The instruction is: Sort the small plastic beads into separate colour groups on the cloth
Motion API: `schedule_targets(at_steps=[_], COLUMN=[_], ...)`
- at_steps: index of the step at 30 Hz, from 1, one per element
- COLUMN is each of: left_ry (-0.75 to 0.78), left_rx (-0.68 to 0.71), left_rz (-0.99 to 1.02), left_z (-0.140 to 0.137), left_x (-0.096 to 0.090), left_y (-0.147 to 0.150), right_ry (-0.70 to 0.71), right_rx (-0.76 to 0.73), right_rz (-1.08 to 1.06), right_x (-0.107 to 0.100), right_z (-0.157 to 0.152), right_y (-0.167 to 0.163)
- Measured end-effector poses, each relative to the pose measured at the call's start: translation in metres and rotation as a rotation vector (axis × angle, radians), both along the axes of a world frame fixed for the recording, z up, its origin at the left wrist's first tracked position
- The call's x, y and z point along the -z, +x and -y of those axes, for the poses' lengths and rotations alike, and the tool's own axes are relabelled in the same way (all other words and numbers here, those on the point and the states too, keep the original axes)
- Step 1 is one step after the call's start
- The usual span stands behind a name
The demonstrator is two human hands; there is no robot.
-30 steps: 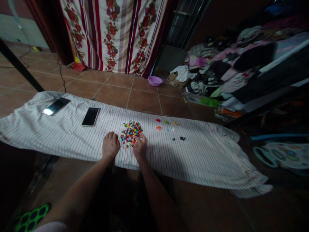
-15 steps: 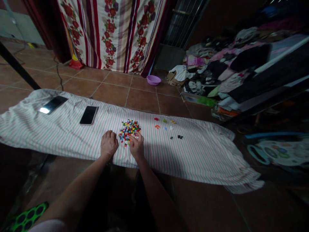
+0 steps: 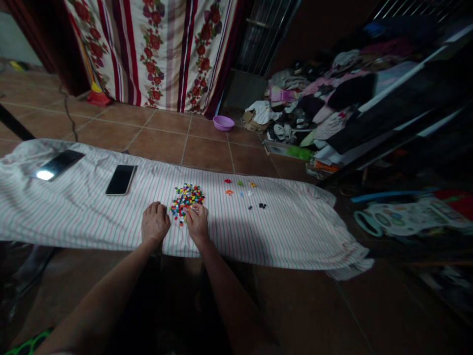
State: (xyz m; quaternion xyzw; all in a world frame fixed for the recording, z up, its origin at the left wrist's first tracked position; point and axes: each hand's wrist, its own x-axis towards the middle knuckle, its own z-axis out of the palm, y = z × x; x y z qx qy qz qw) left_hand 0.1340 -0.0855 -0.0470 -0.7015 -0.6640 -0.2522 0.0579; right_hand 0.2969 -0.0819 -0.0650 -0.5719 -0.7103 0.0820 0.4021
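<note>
A pile of small multicoloured cubes lies on a striped cloth. Just left of it, my left hand rests on the cloth with its fingers curled in, and nothing shows in them. At the pile's lower right edge is my right hand, thumb and fingers drawn together over the cubes. Whatever is between its fingertips is too small to make out. To the right sit little sorted groups: red, green, yellow, orange, blue, white, grey and black cubes.
Left on the cloth lie a dark phone and a shiny dark tablet-like slab. Beyond the cloth's far edge are a purple basin, a broom, a floral curtain and heaped clothes.
The camera view has turned to the right, so the scene sits further left. My right hand's fingertips are closer together at the pile. My left hand stays beside the pile.
</note>
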Motion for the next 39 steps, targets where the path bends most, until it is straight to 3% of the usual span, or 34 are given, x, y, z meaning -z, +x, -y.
schedule_targets(at_steps=[14,23,30,39], left_ry=[0.022,0.025,0.000,-0.010], left_rx=[-0.009,-0.009,-0.009,-0.026], left_rz=[-0.034,-0.034,-0.030,-0.054], left_z=[-0.001,0.000,0.001,0.000], left_x=[0.003,0.002,-0.001,-0.001], left_y=[0.000,0.000,0.001,0.001], right_ry=[0.053,0.071,-0.047,-0.123], right_rx=[-0.073,-0.058,0.071,0.052], right_rz=[0.034,-0.078,-0.286,-0.325], right_x=[0.000,-0.002,-0.003,-0.007], right_z=[-0.002,-0.001,0.000,-0.007], right_y=[0.000,0.004,0.011,0.038])
